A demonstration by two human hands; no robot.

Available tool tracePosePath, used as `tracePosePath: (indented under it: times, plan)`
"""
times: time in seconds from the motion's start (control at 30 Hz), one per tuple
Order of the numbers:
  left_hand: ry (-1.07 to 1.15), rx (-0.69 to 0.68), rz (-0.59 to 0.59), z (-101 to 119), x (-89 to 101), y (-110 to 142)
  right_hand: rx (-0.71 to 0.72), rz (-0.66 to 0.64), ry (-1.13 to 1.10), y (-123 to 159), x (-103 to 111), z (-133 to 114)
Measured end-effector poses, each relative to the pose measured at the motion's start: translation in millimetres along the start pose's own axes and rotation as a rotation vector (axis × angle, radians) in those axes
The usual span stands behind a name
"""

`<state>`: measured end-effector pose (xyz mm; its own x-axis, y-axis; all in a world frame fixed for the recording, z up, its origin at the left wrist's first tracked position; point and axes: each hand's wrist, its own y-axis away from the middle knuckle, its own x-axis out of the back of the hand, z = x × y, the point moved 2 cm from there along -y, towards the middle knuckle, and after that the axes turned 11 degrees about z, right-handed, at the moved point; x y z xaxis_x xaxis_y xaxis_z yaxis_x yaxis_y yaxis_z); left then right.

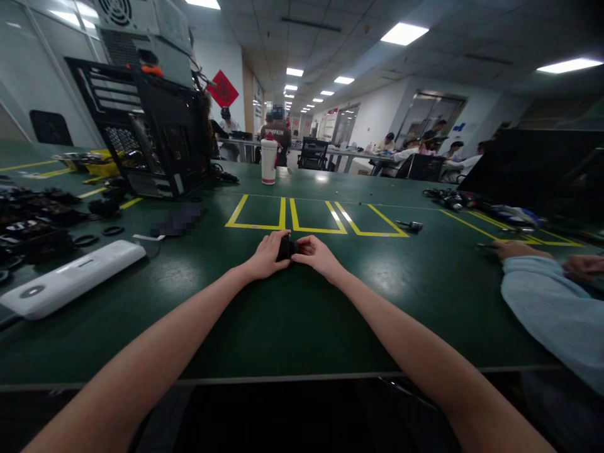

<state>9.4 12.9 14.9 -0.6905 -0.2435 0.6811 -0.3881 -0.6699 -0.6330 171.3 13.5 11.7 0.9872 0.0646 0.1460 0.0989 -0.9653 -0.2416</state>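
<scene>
Centre frame, left hand wraps a black part, grip snug; right hand pinches its end: two-handed handling, seemingly wanting steadiness next.

Black part; small, dark all over; wider at left end, narrower toward right; lies just left of frame centre, slightly below mid-height; left end in grip of left hand, right end at fingertips of right hand; long side runs roughly left to right across frame; partly hidden by fingers; finer detail too small to tell
</scene>
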Motion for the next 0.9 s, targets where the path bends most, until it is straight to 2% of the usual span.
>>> tracePosePath:
  times: [0.2,0.63,0.73,0.9]
  plan:
    - [0.107,0.136,-0.078,-9,0.4,-1,0.011,0.034,0.133,-1,2,3]
    - [0.167,0.201,-0.086,-5,3.6,-1,0.092,0.033,0.442,2,7,4]
    - [0.172,0.205,-0.096,5,7.8,4,0.115,0.019,0.449,12,5,-7]
    - [0.207,0.099,-0.152,42,27.6,29,0.233,-0.166,0.416,58,-1,-44]
